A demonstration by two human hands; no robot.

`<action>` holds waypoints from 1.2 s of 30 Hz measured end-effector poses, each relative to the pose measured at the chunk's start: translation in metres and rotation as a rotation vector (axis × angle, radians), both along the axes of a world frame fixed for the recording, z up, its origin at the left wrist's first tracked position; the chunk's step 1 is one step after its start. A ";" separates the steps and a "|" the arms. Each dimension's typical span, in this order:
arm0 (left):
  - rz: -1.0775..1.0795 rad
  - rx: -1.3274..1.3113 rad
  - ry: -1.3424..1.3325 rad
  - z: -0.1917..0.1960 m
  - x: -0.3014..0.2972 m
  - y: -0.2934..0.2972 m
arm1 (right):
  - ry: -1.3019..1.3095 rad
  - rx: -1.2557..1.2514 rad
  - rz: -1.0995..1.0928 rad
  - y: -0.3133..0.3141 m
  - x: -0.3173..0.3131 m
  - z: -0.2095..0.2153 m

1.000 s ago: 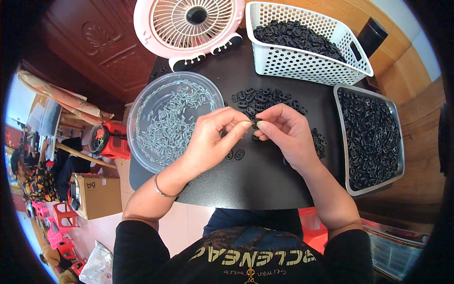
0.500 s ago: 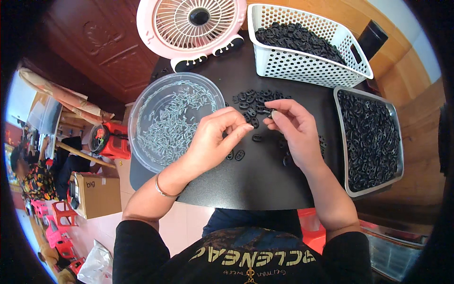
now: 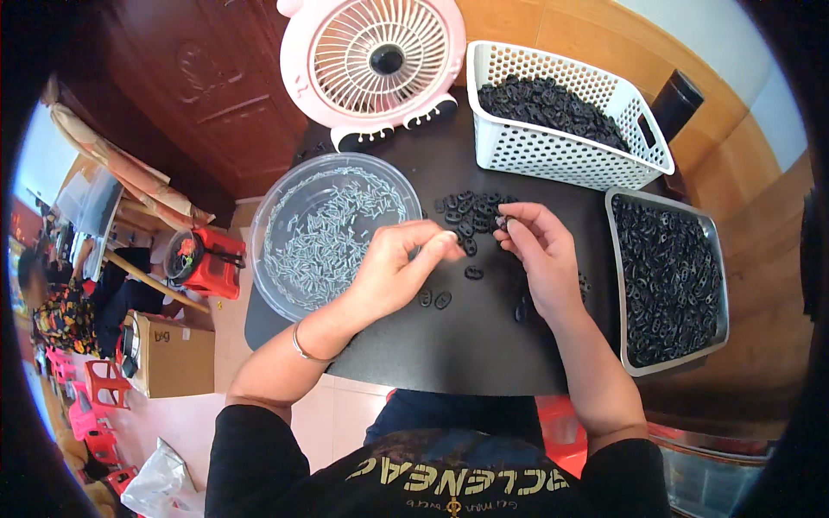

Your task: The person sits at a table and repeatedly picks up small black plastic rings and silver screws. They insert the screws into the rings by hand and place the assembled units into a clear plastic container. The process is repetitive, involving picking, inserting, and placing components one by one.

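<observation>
My left hand point(image 3: 399, 272) hovers over the black table point(image 3: 449, 345), its fingertips pinched together just beside the clear round bowl point(image 3: 285, 285) of small metal pins point(image 3: 328, 242). My right hand point(image 3: 535, 255) sits opposite it, fingers curled at the edge of a small heap of black oval plastic parts point(image 3: 471, 211) and pinching one of them. The two hands' fingertips are a short gap apart. A few loose black parts point(image 3: 436, 300) lie on the table under the hands.
A white perforated basket point(image 3: 553, 155) full of black parts stands at the back right. A metal tray point(image 3: 712, 285) of black parts lies on the right. A pink table fan point(image 3: 373, 65) lies at the back. Red stools and a cardboard box point(image 3: 168, 354) stand on the floor left.
The hands were pressed together over the table a second ago. They have since parted, the right hand moving back to the heap of black parts.
</observation>
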State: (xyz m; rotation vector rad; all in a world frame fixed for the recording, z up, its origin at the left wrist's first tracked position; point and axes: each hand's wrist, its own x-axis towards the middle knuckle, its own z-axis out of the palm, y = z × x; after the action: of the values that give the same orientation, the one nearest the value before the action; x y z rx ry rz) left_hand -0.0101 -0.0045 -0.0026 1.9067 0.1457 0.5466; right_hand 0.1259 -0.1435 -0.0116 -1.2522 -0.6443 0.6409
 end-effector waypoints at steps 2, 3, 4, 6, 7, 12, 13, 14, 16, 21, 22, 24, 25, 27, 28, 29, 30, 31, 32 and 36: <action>-0.059 -0.251 0.045 -0.001 -0.002 -0.001 | -0.010 -0.021 0.005 -0.001 -0.001 0.001; -0.073 -0.259 0.033 -0.001 0.000 0.002 | -0.005 -0.002 0.004 0.000 -0.002 0.002; -0.060 -0.311 0.026 -0.002 0.001 0.003 | -0.008 0.003 0.006 -0.001 -0.002 0.002; -0.033 -0.414 0.010 -0.002 0.003 0.006 | -0.013 0.013 0.010 -0.001 -0.001 0.001; -0.046 -0.460 0.014 -0.004 0.003 0.009 | -0.011 0.010 0.010 -0.001 -0.001 0.000; -0.020 -0.661 0.052 -0.003 0.000 0.012 | 0.004 -0.007 0.004 0.000 -0.002 0.001; -0.009 -0.697 0.070 -0.003 0.001 0.012 | 0.009 -0.007 0.003 -0.001 -0.002 0.001; -0.014 -0.717 0.053 -0.003 0.001 0.012 | 0.014 -0.007 0.002 -0.001 -0.002 0.001; -0.024 -0.763 0.024 -0.006 0.001 0.012 | 0.015 -0.004 -0.005 -0.001 -0.002 0.000; -0.072 -0.457 0.019 -0.009 0.001 0.013 | 0.007 0.011 -0.030 -0.002 0.000 -0.001; -0.080 -0.350 0.047 -0.005 0.001 0.013 | 0.008 0.019 -0.032 -0.002 0.000 -0.001; -0.099 0.043 0.104 0.002 0.001 0.009 | 0.012 0.035 -0.035 -0.002 0.000 -0.001; -0.081 0.225 0.084 0.005 0.002 0.005 | 0.006 0.033 -0.037 -0.002 0.000 -0.001; -0.050 0.533 0.021 0.003 0.004 0.003 | -0.006 0.029 -0.040 0.000 0.001 -0.003; -0.038 0.634 0.019 0.005 0.007 0.002 | -0.013 0.031 -0.046 -0.001 0.002 -0.004; -0.024 0.734 0.016 0.007 0.010 0.000 | -0.019 0.033 -0.052 -0.001 0.004 -0.006; -0.011 0.833 0.013 0.009 0.014 -0.001 | -0.026 0.034 -0.059 -0.002 0.005 -0.008; -0.022 0.890 0.031 0.009 0.019 0.001 | -0.038 0.042 -0.062 -0.001 0.006 -0.008; -0.044 0.916 0.052 0.007 0.022 0.000 | -0.050 0.050 -0.065 -0.001 0.007 -0.008; -0.093 1.043 0.093 -0.004 0.032 0.001 | -0.105 0.030 -0.102 0.001 0.006 -0.007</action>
State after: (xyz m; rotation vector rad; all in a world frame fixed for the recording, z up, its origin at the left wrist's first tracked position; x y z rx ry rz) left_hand 0.0223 -0.0034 -0.0070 2.9318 -0.2181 0.5091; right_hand 0.1316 -0.1427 -0.0188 -1.2887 -0.6698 0.4818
